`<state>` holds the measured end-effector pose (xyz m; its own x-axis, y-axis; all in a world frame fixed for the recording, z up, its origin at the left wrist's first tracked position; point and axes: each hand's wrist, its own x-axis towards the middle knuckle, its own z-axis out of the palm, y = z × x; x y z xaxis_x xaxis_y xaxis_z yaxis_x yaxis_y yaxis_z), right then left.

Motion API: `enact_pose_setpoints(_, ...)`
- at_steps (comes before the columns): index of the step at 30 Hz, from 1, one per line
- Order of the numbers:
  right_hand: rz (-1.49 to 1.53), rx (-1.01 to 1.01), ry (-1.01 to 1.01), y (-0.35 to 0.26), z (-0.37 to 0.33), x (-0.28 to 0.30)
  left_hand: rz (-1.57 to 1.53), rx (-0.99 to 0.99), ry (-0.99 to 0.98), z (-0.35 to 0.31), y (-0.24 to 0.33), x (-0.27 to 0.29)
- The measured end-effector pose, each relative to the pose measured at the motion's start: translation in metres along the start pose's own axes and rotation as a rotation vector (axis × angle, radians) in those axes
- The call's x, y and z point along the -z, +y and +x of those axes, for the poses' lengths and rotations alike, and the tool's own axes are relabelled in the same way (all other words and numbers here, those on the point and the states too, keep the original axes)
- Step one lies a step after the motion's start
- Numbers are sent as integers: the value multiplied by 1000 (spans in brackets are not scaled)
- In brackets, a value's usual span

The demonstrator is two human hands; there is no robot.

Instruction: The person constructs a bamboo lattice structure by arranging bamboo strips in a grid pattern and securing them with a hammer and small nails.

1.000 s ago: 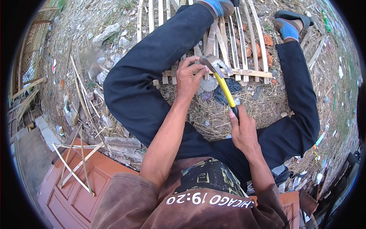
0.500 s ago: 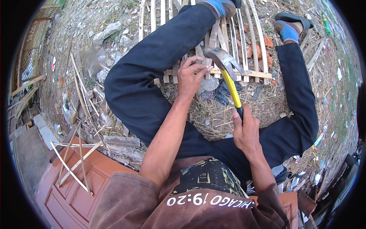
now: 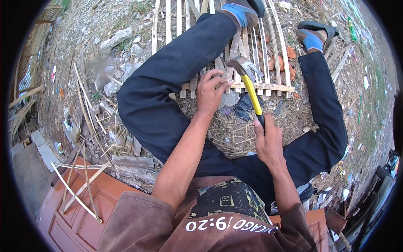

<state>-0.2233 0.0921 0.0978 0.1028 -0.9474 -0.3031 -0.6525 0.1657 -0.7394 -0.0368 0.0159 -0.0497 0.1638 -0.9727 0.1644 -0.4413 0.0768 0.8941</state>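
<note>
My right hand (image 3: 268,140) is wrapped round the black grip of a claw hammer (image 3: 252,95) with a yellow handle. Its metal head is in the air, just right of my left fingertips and over the slatted wooden frame. The thumb and forefinger of my left hand (image 3: 211,90) pinch together at the crosspiece (image 3: 275,87) along the near ends of the slats. Whatever sits between those fingertips is too small to make out. Long pale wooden slats (image 3: 179,19) run away from the crosspiece, partly hidden under my bent left leg (image 3: 168,71).
Orange brick pieces (image 3: 289,52) lie under and beside the slats. Stones (image 3: 115,40), dry grass and litter cover the ground. At lower left, thin sticks nailed crosswise (image 3: 79,193) rest on a brown panelled door (image 3: 63,224). My right leg (image 3: 323,101) stretches along the right side.
The hammer has come down a little toward the crosspiece, its head now nearer my left fingertips. My left hand keeps its pinch in the same spot. The view has shifted slightly.
</note>
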Motion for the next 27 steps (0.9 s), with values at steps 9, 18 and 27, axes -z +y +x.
enact_pose_setpoints(9,-45,-98,11,3,-14,-23,-32,60,-50,3,7,3)
enact_pose_setpoints(18,-48,-193,46,-6,-32,-41,-68,93,-62,5,6,2)
enact_pose_setpoints(27,35,-250,110,-11,-47,-63,-116,131,-40,0,-5,-9)
